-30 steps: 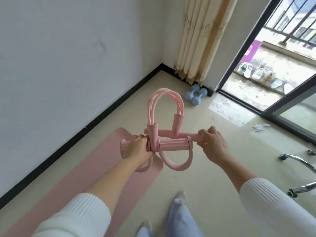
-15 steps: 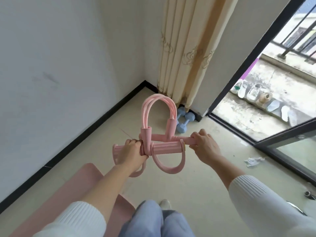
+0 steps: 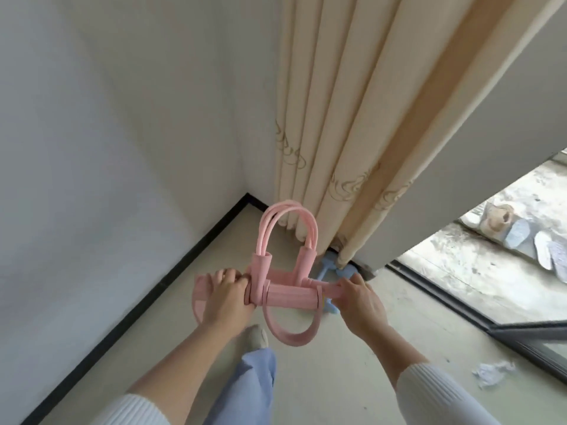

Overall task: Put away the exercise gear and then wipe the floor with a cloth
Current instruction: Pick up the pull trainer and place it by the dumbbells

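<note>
Head view: pink pull trainer [image 3: 291,297], folded, near the curtain [image 3: 337,148].
Left grip [image 3: 227,297]: clasps one bar end.
Right grip [image 3: 362,305]: clasps the other.
Why, likely: stowing by dumbbells [image 3: 328,266] under curtain.

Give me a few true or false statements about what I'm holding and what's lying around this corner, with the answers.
1. Both the left hand and the right hand grip the pink puller. True.
2. The puller rests on the floor. False: it is held up in the air above it.
3. The blue dumbbells lie out on the balcony. False: they lie indoors at the foot of the beige curtain.
4. A crumpled white wad lies on the floor at the lower right, touched by neither hand. True.
</note>
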A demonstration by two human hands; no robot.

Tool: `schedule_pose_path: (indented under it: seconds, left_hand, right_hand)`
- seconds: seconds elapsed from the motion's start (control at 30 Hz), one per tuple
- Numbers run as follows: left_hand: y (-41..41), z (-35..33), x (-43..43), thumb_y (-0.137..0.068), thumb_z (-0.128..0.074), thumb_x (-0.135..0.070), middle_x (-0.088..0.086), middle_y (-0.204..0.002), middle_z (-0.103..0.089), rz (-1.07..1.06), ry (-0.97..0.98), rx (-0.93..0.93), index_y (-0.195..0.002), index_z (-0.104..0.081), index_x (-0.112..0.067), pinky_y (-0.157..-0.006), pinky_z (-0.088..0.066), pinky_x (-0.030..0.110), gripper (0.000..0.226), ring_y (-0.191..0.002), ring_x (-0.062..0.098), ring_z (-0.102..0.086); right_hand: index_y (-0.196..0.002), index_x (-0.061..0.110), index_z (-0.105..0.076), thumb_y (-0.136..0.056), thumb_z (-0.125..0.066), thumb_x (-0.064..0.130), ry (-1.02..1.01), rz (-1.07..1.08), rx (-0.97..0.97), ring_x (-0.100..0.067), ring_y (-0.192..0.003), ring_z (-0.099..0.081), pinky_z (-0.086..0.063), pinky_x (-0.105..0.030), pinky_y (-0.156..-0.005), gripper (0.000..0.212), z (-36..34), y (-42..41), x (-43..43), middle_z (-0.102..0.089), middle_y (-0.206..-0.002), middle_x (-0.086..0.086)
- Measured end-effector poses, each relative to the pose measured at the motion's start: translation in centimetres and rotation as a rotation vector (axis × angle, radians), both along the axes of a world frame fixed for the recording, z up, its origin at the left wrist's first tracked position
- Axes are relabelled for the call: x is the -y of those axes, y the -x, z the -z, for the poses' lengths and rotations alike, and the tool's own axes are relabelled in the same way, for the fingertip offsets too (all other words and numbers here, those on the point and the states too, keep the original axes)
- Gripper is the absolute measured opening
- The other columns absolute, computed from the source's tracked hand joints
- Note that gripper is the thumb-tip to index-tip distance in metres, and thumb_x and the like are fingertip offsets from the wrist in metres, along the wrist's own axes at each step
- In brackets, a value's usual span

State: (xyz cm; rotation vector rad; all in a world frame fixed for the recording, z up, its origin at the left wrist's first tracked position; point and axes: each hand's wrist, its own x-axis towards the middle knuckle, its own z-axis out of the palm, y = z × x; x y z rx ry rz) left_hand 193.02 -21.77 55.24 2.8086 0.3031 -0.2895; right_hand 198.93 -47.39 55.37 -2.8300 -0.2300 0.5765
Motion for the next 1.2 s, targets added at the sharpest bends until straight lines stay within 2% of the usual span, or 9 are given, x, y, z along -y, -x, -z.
schedule_pose_path:
  seconds: [0.07, 0.17, 0.37, 0.5, 0.63, 0.73, 0.93, 1.07, 1.2]
  left_hand:
    - [-3.4, 3.2, -1.1, -0.083, -0.065, -0.038, -0.003, -0.123, -0.051, -0.026, -0.009, -0.066, -0.118, -0.061, -0.027, -0.095, -0.028, 0.029, 0.037, -0.12, 0.021, -0.034]
    - [-7.2, 8.3, -2.1, -0.084, -0.065, -0.037, -0.009, -0.131, -0.046, -0.057, -0.002, -0.172, -0.123, -0.057, -0.032, -0.099, -0.029, 0.036, 0.04, -0.129, 0.022, -0.029]
    - [-11.0, 22.2, -2.9, -0.08, -0.065, -0.039, -0.011, -0.116, -0.047, -0.078, 0.024, -0.21, -0.111, -0.059, -0.036, -0.081, -0.021, 0.028, 0.031, -0.113, 0.018, -0.037]
    - [-11.6, 33.6, -2.7, -0.074, -0.067, -0.037, -0.01, -0.103, -0.048, -0.137, 0.11, -0.185, -0.097, -0.06, -0.035, -0.091, -0.039, 0.046, 0.025, -0.106, 0.02, -0.042]
    - [-12.3, 43.9, -3.0, -0.073, -0.073, -0.032, -0.008, -0.104, -0.048, -0.139, 0.151, -0.205, -0.097, -0.061, -0.032, -0.092, -0.04, 0.048, 0.027, -0.109, 0.023, -0.043]
    - [-13.8, 50.2, -3.3, -0.072, -0.073, -0.031, -0.005, -0.106, -0.051, -0.136, 0.156, -0.178, -0.097, -0.063, -0.029, -0.091, -0.04, 0.047, 0.027, -0.108, 0.027, -0.043]
    - [-18.4, 57.0, -3.2, -0.078, -0.071, -0.032, -0.007, -0.114, -0.048, -0.081, 0.136, -0.143, -0.105, -0.063, -0.03, -0.095, -0.03, 0.04, 0.029, -0.114, 0.025, -0.037]
    - [-20.9, 59.3, -2.6, -0.078, -0.07, -0.038, -0.009, -0.117, -0.047, -0.039, 0.139, -0.128, -0.105, -0.063, -0.032, -0.1, -0.029, 0.045, 0.029, -0.118, 0.023, -0.035]
    - [-23.3, 60.7, -1.7, -0.079, -0.068, -0.039, -0.007, -0.126, -0.046, -0.036, 0.081, -0.098, -0.117, -0.059, -0.031, -0.103, -0.029, 0.051, 0.039, -0.123, 0.024, -0.034]
  right_hand:
    - [-0.107, 0.023, -0.056, -0.094, -0.051, 0.031, 0.013, 0.002, -0.054, -0.02, -0.091, -0.05, -0.038, -0.028, -0.067, 0.016, 3.3, -2.9, -1.3, -0.038, -0.097, 0.005]
    - [-0.11, 0.026, -0.054, -0.095, -0.05, 0.03, 0.036, 0.012, -0.121, -0.018, -0.088, -0.047, -0.04, -0.029, -0.067, 0.016, 8.9, -6.1, -2.6, -0.042, -0.102, 0.004]
    - [-0.109, 0.022, -0.055, -0.095, -0.051, 0.03, 0.089, -0.016, -0.207, -0.021, -0.094, -0.05, -0.039, -0.03, -0.069, 0.017, 22.7, -9.8, -3.3, -0.044, -0.103, 0.005]
    - [-0.102, 0.023, -0.06, -0.093, -0.054, 0.029, 0.027, 0.019, -0.19, -0.022, -0.094, -0.054, -0.045, -0.033, -0.071, 0.013, 33.6, -11.2, -3.4, -0.037, -0.09, 0.01]
    - [-0.113, 0.028, -0.063, -0.09, -0.061, 0.025, -0.075, 0.051, -0.16, -0.021, -0.096, -0.056, -0.045, -0.031, -0.075, 0.023, 43.2, -12.9, -3.3, -0.051, -0.101, 0.005]
    - [-0.108, 0.026, -0.065, -0.088, -0.063, 0.027, -0.111, 0.059, -0.144, -0.025, -0.093, -0.058, -0.045, -0.033, -0.072, 0.021, 48.9, -15.0, -3.0, -0.051, -0.1, 0.002]
    - [-0.102, 0.024, -0.064, -0.088, -0.062, 0.026, -0.102, 0.042, -0.051, -0.027, -0.083, -0.059, -0.041, -0.03, -0.063, 0.014, 55.7, -19.1, -1.9, -0.06, -0.098, -0.001]
    - [-0.105, 0.026, -0.063, -0.088, -0.061, 0.024, -0.134, 0.114, -0.056, -0.026, -0.084, -0.061, -0.042, -0.028, -0.063, 0.017, 58.2, -21.3, -1.7, -0.066, -0.089, -0.002]
    - [-0.116, 0.032, -0.062, -0.091, -0.059, 0.028, -0.169, 0.138, -0.039, -0.025, -0.089, -0.06, -0.039, -0.026, -0.066, 0.026, 59.8, -22.2, -0.9, -0.066, -0.095, -0.004]
